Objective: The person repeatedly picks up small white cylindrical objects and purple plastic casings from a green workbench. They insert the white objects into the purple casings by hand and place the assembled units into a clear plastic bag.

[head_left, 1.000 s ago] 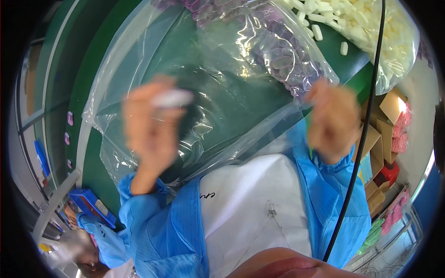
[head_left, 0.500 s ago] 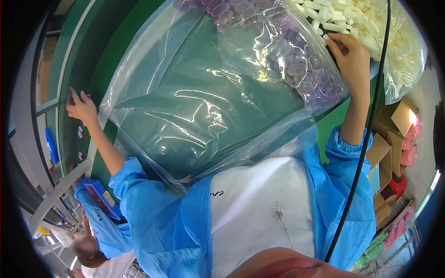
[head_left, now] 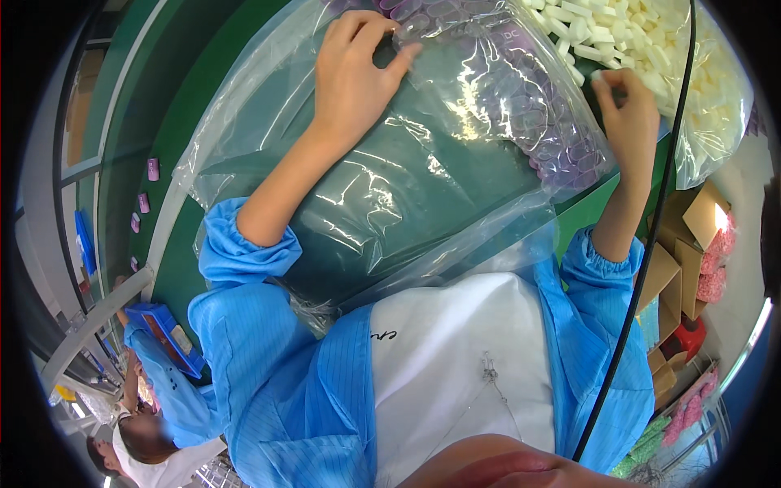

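Left hand [head_left: 355, 77]: located over the far part of the clear plastic bag [head_left: 455, 183]. The grip is narrow, with a small gap between thumb and forefinger, directly at the purple-rimmed clear pieces [head_left: 553, 126]; whether it holds one cannot be told.

Right hand [head_left: 633, 110]: located just outside the bag's right edge, beside the loose pale pieces [head_left: 622, 34]. The grip is narrow, with a pale spot at the fingertips; whether a piece is pinched cannot be told.

Purple-rimmed pieces: grouped along the bag's far and right edges. The bag's middle lies low and creased, giving lateral room between the hands.

Edges: the bag's left edge meets a pale curved rail [head_left: 167, 224]; its near edge reaches the wearer's torso. Green tabletop [head_left: 181, 268] shows beside the rail and between the bag and the right forearm. Beyond the rail, four small purple items [head_left: 153, 168] stand in a spaced line. A black cable [head_left: 691, 32] crosses near the right wrist.
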A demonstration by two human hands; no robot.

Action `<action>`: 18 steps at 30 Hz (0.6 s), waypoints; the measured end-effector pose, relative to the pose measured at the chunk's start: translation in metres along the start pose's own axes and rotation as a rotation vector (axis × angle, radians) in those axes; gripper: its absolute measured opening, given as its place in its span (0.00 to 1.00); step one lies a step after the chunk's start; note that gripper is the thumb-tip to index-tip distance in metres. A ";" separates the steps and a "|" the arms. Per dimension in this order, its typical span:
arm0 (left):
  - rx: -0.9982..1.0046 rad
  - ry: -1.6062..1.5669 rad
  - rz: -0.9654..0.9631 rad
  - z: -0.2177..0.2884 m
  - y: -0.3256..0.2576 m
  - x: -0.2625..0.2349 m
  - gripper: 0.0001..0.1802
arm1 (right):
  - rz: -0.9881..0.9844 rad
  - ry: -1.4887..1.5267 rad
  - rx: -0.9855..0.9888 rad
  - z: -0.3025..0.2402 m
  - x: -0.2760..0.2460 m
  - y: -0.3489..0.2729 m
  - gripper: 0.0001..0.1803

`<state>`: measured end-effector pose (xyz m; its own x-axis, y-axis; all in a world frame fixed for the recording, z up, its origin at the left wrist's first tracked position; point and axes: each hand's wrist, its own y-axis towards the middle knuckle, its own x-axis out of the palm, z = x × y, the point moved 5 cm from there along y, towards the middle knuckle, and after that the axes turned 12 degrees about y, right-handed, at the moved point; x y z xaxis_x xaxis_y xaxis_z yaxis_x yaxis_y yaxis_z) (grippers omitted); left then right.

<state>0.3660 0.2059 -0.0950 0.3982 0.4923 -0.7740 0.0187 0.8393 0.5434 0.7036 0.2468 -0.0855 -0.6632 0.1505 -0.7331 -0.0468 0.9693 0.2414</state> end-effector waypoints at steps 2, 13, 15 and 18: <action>0.018 0.016 0.065 0.001 -0.009 -0.006 0.15 | 0.210 0.099 -0.081 -0.021 -0.008 -0.012 0.09; -0.110 -0.373 -0.282 0.037 -0.107 -0.066 0.18 | -0.386 0.825 -0.552 -0.160 0.077 -0.116 0.14; -0.122 -0.386 -0.293 0.038 -0.111 -0.066 0.19 | -0.393 0.779 -0.601 -0.162 0.079 -0.117 0.15; -0.111 -0.424 -0.285 0.034 -0.110 -0.062 0.18 | -0.389 0.694 -0.677 -0.164 0.079 -0.118 0.15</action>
<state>0.3708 0.0754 -0.0953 0.7282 0.1237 -0.6741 0.0920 0.9570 0.2751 0.5341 0.1121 -0.0676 -0.7861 -0.5010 -0.3621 -0.6158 0.5830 0.5300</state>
